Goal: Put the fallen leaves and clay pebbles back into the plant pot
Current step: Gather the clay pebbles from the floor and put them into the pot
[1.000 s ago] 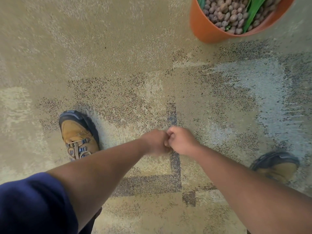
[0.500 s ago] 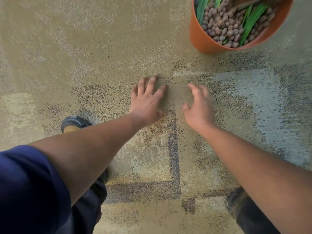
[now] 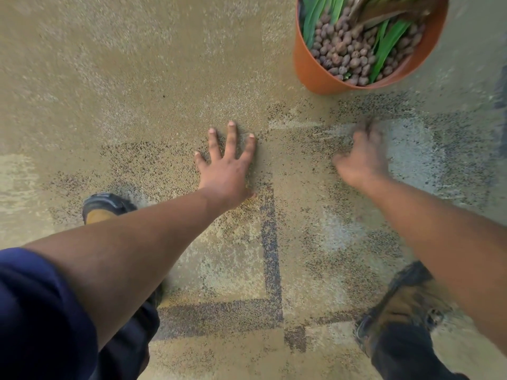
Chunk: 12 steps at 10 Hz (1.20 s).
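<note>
The plant pot stands upright on the carpet, at the far right side of it and partly cut by the top edge of the view. Inside are brown clay pebbles that fill it close to the rim, with green leaves and one dry brown leaf on top of them. No loose pebble or leaf can be seen on the carpet around the pot or between the hands.

The left hand lies flat on the carpet near the middle, fingers straight and spread, and it holds nothing. The right hand is just in front of the pot, low over the carpet. It is blurred, so I cannot tell if its fingers are spread or curled, or if something is in it.

The risks, as I judge them: the right hand is near the pot, and a fast sweep could hit the wall, tip the pot and spill the pebbles out. The carpet has dark speckles, so a small pebble may be missed against this pattern. The two shoes stand close behind the hands, and a step could press an unseen pebble into the pile.
</note>
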Available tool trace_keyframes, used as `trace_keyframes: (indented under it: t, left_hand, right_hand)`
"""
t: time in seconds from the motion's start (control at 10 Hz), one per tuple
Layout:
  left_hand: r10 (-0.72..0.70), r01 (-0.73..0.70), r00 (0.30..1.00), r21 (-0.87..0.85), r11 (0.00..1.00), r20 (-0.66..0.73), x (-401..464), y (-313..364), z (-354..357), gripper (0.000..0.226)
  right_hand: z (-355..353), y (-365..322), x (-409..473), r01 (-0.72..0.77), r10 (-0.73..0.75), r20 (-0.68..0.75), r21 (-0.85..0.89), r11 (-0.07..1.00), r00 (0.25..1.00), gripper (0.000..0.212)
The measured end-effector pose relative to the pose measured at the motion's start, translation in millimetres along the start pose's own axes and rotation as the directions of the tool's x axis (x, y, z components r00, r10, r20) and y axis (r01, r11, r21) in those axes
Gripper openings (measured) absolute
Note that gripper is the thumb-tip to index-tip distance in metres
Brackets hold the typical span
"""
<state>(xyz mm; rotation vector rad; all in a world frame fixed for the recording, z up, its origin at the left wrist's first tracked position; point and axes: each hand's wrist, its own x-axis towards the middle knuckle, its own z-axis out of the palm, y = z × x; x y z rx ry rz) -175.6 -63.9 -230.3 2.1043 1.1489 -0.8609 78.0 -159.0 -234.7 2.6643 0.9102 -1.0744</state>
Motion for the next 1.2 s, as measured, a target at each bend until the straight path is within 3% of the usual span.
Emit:
trace_keyframes:
  t: [0.1, 0.2, 0.3, 0.4, 0.5, 0.6, 0.7, 0.8, 1.0, 1.1, 1.2]
  left_hand:
    - [0.013, -0.014, 1.0, 0.016, 1.0, 0.012, -3, 6, -3, 0.124]
    - [0.018, -0.019, 1.0, 0.032, 0.999, 0.022, -4, 10, -8, 0.114]
    - [-0.014, 0.005, 0.999, -0.188, 0.982, -0.048, -4, 23, -31, 0.088]
    - [-0.003, -0.117, 0.961, -0.415, 0.902, -0.278, -8, 36, -53, 0.074]
    - [0.102, -0.38, 0.76, -0.312, 0.871, -0.642, -8, 54, -93, 0.069]
    - [0.256, -0.394, 0.684, -0.052, 0.918, -0.683, 1, 63, -114, 0.069]
    - [0.386, -0.341, 0.785, 0.182, 0.922, -0.484, 13, 68, -115, 0.069]
    - [0.426, -0.371, 0.801, 0.21, 0.904, -0.419, 16, 62, -108, 0.072]
    - [0.354, -0.315, 0.898, 0.18, 0.932, -0.262, 3, 72, -129, 0.083]
    - [0.27, -0.26, 0.959, 0.114, 0.959, -0.081, -27, 85, -166, 0.084]
    - [0.284, -0.278, 0.958, 0.116, 0.954, -0.042, -63, 99, -192, 0.08]
  right_hand:
    - [19, -13, -29, 0.128, -0.123, 0.055, -0.093, 0.987, 0.991, 0.095]
    - [28, -22, -50, 0.16, -0.151, 0.12, -0.064, 0.985, 0.981, 0.094]
    - [25, -40, -74, 0.111, -0.127, 0.058, 0.224, 0.968, 0.99, 0.076]
    - [3, -51, -78, 0.096, -0.001, -0.163, 0.576, 0.812, 0.987, 0.068]
    - [-48, -61, -63, 0.341, 0.113, -0.562, 0.636, 0.692, 0.819, 0.068]
    - [-69, -64, -46, 0.33, -0.005, -0.616, 0.415, 0.848, 0.788, 0.074]
    - [-68, -59, -31, 0.211, -0.208, -0.401, -0.037, 0.977, 0.892, 0.077]
    - [-61, -55, -32, 0.241, -0.282, -0.305, -0.166, 0.956, 0.91, 0.082]
    - [-82, -63, -41, 0.2, -0.218, -0.06, -0.224, 0.954, 0.974, 0.099]
    - [-114, -75, -66, 0.151, -0.134, 0.09, -0.224, 0.963, 0.987, 0.1]
    - [-127, -77, -101, 0.198, -0.183, 0.089, -0.213, 0.957, 0.979, 0.097]
